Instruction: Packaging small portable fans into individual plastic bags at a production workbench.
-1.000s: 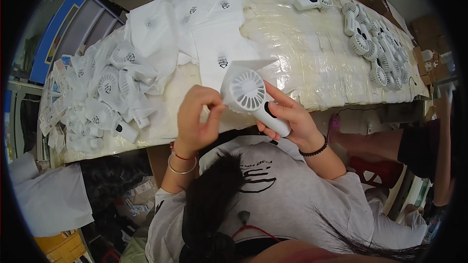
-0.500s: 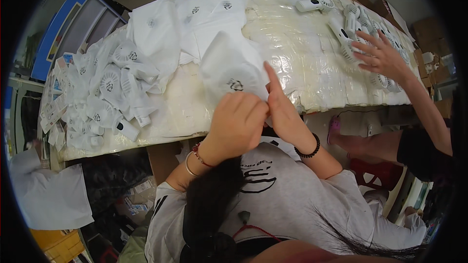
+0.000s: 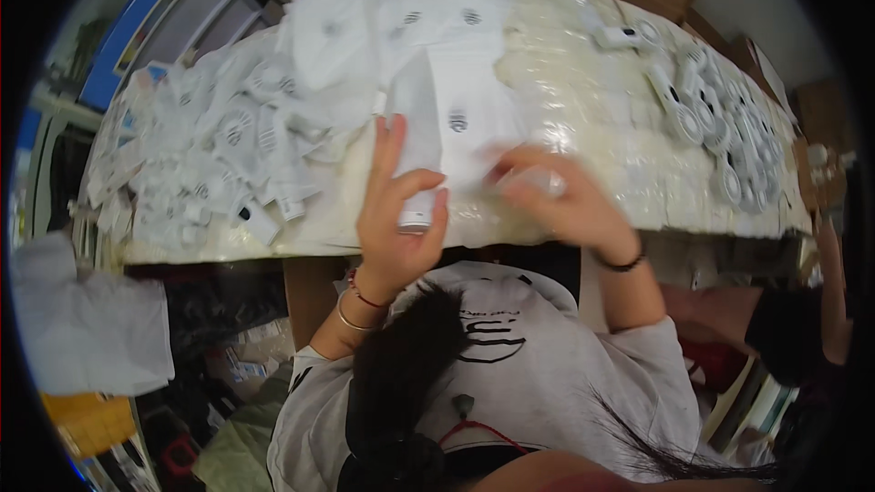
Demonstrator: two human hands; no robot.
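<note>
My left hand [image 3: 401,219] is closed round the base of a white handheld fan [image 3: 416,216] at the table's near edge, its outer fingers stretched upward. Above that hand a translucent frosted bag [image 3: 415,123] rises, seemingly around the fan, whose upper part cannot be made out. Beside it lies a flat white bag [image 3: 460,96] with a dark printed mark. To the right, my right hand [image 3: 570,200] is smeared by motion over the table edge. A whitish patch shows at its fingers, but what it is cannot be told.
Bagged fans [image 3: 232,132] are heaped on the left of the plastic-covered table [image 3: 565,100]. Flat white bags [image 3: 333,32] lie at the back. Several bare white fans [image 3: 720,114] are piled on the right. Another person's leg [image 3: 706,314] shows at the right.
My hands, together at the bag before, have moved apart, the left to the left and the right to the right. The other person's hand has left the bare fans. The view has shifted.
</note>
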